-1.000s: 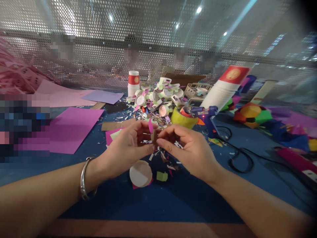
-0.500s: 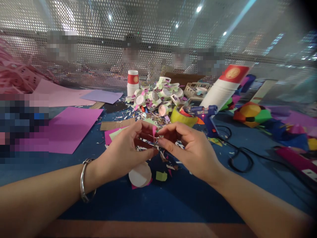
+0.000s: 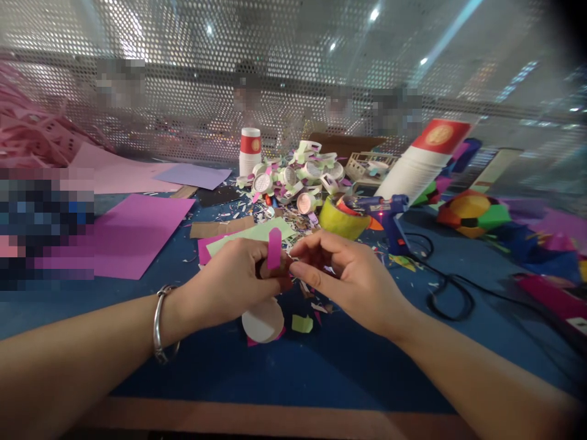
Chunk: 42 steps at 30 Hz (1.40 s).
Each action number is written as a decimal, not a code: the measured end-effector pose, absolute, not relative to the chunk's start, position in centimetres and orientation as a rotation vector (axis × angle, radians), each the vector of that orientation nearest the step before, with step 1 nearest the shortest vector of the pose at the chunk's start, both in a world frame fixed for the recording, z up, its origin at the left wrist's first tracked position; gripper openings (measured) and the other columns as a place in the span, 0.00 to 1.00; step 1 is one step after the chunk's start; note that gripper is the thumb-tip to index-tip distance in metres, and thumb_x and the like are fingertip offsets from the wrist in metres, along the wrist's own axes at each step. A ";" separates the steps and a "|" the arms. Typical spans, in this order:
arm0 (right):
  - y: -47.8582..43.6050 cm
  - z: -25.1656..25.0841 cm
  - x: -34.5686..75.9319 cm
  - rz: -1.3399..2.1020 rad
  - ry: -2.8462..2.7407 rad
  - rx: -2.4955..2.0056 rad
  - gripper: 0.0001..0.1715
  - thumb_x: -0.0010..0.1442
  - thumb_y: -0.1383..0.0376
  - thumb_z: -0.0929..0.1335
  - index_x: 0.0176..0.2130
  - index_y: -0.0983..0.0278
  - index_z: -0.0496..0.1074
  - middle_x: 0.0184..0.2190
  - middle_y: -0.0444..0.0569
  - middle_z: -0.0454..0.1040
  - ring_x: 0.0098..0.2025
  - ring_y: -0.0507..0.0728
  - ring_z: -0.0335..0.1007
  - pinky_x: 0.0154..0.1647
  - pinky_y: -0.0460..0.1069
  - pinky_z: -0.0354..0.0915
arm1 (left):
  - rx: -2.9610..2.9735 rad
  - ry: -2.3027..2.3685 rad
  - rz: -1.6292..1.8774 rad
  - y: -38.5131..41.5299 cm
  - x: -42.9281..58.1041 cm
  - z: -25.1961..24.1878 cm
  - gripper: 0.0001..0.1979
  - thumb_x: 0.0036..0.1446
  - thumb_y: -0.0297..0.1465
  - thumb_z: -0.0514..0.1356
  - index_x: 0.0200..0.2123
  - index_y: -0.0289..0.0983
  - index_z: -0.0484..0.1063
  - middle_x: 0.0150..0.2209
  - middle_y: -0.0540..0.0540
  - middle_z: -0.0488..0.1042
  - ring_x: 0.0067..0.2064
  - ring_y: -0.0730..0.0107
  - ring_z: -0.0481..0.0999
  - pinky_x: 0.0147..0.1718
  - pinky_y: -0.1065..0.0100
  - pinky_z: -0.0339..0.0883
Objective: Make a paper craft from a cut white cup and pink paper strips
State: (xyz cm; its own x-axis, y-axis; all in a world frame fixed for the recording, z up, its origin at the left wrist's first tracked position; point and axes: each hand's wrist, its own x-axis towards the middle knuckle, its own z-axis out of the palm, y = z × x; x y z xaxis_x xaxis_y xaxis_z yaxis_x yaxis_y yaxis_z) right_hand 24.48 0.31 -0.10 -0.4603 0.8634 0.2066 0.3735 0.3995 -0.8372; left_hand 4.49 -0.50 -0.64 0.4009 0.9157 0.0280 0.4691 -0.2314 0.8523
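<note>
My left hand, with a silver bangle on its wrist, is closed round a small brown cardboard piece with a pink paper strip standing up from it. My right hand meets it from the right, thumb and forefinger pinched on the same piece. Both hands hover over the blue table. Just below them lie a white paper disc and a small green paper scrap.
A heap of small paper craft pieces sits behind the hands with a red-and-white paper cup. A yellow tape roll, a blue glue gun with black cord, purple paper sheets and a colourful paper ball lie around.
The hands have turned the little piece, so the pink strip now stands upright and shows its flat face. The left fingers have closed tighter round it and both hands sit slightly lower.
</note>
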 end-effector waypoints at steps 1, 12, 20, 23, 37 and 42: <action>0.3 -0.1 24.5 0.989 -2.011 -1.052 0.10 0.63 0.58 0.70 0.41 0.61 0.72 0.30 0.44 0.72 0.30 0.52 0.66 0.29 0.46 0.64 | 1.849 1.187 0.676 -0.6 4.5 -0.7 0.09 0.54 0.32 0.61 0.24 0.36 0.70 0.20 0.56 0.56 0.22 0.77 0.55 0.20 0.73 0.47; 0.1 0.2 24.2 1.178 -2.003 -0.930 0.10 0.63 0.59 0.70 0.34 0.64 0.73 0.31 0.46 0.72 0.33 0.53 0.67 0.32 0.48 0.62 | 1.853 1.155 0.488 -1.3 4.2 -0.3 0.15 0.52 0.32 0.62 0.21 0.38 0.58 0.20 0.57 0.53 0.22 0.76 0.52 0.19 0.73 0.48; 0.4 0.0 24.7 1.185 -1.934 -0.964 0.11 0.62 0.60 0.71 0.32 0.64 0.70 0.26 0.40 0.63 0.27 0.49 0.56 0.27 0.46 0.55 | 1.653 0.989 0.587 -1.5 3.4 0.7 0.09 0.58 0.33 0.61 0.28 0.37 0.67 0.24 0.56 0.62 0.26 0.77 0.63 0.25 0.75 0.60; 0.4 0.1 24.7 1.179 -1.952 -0.972 0.13 0.63 0.58 0.70 0.32 0.64 0.69 0.26 0.40 0.64 0.27 0.49 0.57 0.27 0.46 0.56 | 1.604 1.013 0.529 -1.7 3.5 0.8 0.08 0.60 0.33 0.60 0.29 0.37 0.68 0.24 0.55 0.66 0.25 0.75 0.70 0.26 0.73 0.67; 0.4 -0.1 24.8 1.236 -1.925 -0.953 0.11 0.60 0.63 0.72 0.31 0.64 0.68 0.25 0.38 0.63 0.25 0.47 0.55 0.24 0.44 0.54 | 1.647 1.014 0.549 -2.0 3.7 0.7 0.16 0.65 0.42 0.55 0.31 0.37 0.70 0.26 0.51 0.72 0.26 0.73 0.74 0.26 0.72 0.71; 0.5 -0.2 24.7 1.299 -1.906 -0.960 0.10 0.61 0.62 0.71 0.32 0.63 0.69 0.25 0.39 0.65 0.25 0.47 0.58 0.24 0.44 0.55 | 1.702 1.009 0.628 -1.6 3.6 -0.1 0.17 0.66 0.42 0.54 0.30 0.37 0.71 0.25 0.52 0.69 0.27 0.74 0.71 0.24 0.75 0.67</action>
